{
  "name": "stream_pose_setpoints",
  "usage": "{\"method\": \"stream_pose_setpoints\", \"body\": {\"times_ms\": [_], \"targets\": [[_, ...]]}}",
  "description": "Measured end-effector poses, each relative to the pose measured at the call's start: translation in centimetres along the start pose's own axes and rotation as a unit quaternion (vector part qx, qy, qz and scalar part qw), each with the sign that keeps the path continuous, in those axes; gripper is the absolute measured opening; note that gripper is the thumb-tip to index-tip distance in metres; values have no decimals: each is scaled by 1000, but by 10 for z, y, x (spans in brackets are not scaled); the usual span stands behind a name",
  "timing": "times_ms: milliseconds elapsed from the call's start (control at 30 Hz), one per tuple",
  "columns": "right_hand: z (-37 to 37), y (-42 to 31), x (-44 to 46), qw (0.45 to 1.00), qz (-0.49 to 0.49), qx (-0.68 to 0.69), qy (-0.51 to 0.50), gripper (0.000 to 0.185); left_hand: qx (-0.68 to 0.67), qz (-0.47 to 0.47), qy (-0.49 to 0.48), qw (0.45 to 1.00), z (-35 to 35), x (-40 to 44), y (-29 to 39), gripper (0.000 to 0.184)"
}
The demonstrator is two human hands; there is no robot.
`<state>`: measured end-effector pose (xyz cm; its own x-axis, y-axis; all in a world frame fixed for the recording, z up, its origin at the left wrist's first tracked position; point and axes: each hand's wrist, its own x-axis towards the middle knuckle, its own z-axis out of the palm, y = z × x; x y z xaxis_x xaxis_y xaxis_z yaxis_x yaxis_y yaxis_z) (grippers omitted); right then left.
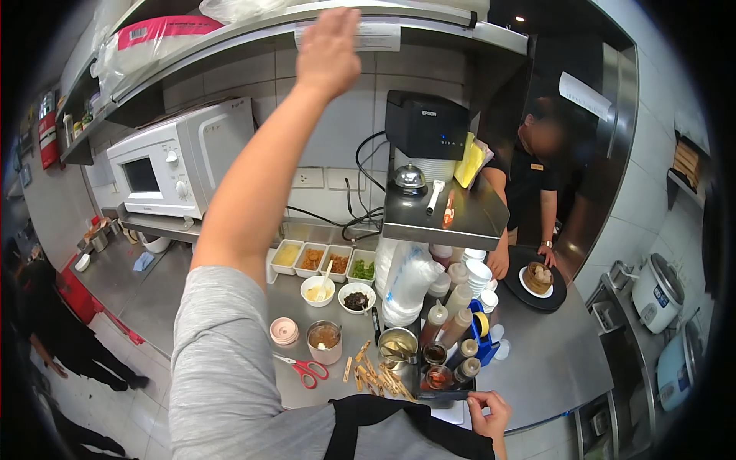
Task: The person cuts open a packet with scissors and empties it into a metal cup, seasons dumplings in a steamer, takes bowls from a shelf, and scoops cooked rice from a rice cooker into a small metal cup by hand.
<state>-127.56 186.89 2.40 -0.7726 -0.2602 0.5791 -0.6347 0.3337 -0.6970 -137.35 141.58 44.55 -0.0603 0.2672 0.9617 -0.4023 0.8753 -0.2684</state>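
My left hand is raised high at the shelf edge, fingers stretched upward, in front of a printed paper sheet. Whether it touches the shelf is unclear. Low on the right, my right hand is closed, fingers curled, by the corner of a black tray; what it pinches is hidden. The tray bears sauce bottles. Wooden clothespins, red-handled scissors and a metal pot lie left of it.
Topping containers line the back of the counter. A microwave stands left; a printer and service bell sit on a raised stand. At right, a co-worker handles a round black tray with a steamer basket.
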Motion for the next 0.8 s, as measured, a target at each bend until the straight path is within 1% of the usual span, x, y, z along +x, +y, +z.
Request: {"method": "stream_pose_setpoints", "body": {"times_ms": [33, 100, 133, 167, 200, 267, 400, 467, 533, 600, 667, 733, 800], "targets": [[2, -2, 3, 1000, -11, -4, -7, 8, -9, 23, 14, 1000, 6, 4, 10, 61], [5, -6, 6, 1000, -14, 0, -15, 8, -9, -14, -28, 999, 6, 11, 37, 61], [7, -9, 9, 1000, -17, 4, -16, 9, -41, -27, -32, 998, 7, 15, 46, 59], [9, -14, 9, 1000, 11, 17, -16, 8, -45, -20, -10, 999, 13, 16, 55, 58], [10, -16, 10, 1000, 12, 17, -17, 8, -50, -13, 11, 999, 16, 16, 65, 58], [10, -17, 10, 1000, 16, 15, -21, 8, -99, -1, 24, 995, 21, 17, 81, 54], [8, -17, 13, 1000, 16, 8, -26, 8, -92, 13, 39, 995, 25, 27, 96, 49], [8, -13, 12, 1000, 16, 10, -23, 7, -87, 30, 80, 993, 26, 21, 89, 50], [6, -8, 10, 1000, 11, 8, -21, 9, -73, 52, 115, 989, 17, 10, 64, 51], [2, -3, 10, 1000, 9, 5, -17, 9, -96, -7, 110, 989, 16, 3, 20, 53], [0, 1, 11, 1000, 12, 2, -15, 10, -74, -88, 130, 985, 15, -7, -14, 55], [-2, 1, 13, 1000, 7, -1, -17, 10, -64, -58, 106, 991, 17, -13, -29, 56], [-1, 1, 14, 1000, 5, 0, -26, 10, -65, -27, 90, 993, 14, -14, -22, 56]]}}
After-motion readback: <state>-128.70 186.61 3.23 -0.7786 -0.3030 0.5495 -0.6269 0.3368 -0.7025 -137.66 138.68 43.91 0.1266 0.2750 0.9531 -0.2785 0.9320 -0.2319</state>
